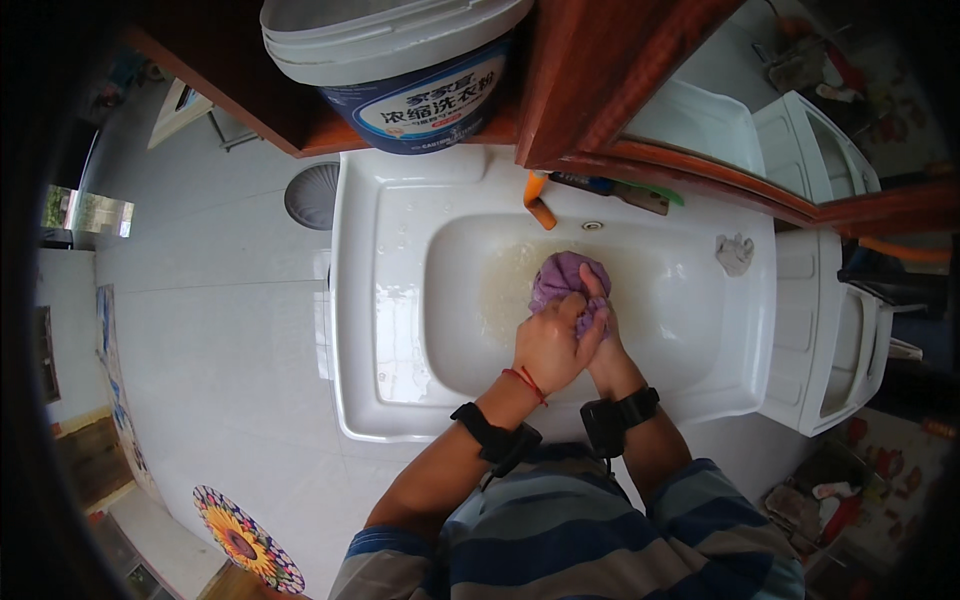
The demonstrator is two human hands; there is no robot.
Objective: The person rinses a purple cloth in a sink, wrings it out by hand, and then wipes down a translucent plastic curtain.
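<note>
A bunched purple cloth [564, 276] is gripped between both hands over the basin of a white ceramic sink [360, 315]. My left hand [550, 343] is closed on the cloth's near end, with the fingers curled over it. Against the cloth's right side lies my right hand [606, 339], one finger stretched along it; part of its palm is hidden behind the left hand. Cloudy, yellowish water [501, 300] stands in the basin beneath. An orange faucet [537, 201] juts out beyond the cloth.
A blue and white plastic bucket [420, 82] bearing writing stands above the sink's far edge. A wooden-framed mirror [750, 120] overhangs the far right. Brushes [637, 196] lie along the back rim, a crumpled grey rag [734, 255] on the right rim. A white plastic appliance [802, 322] adjoins the sink.
</note>
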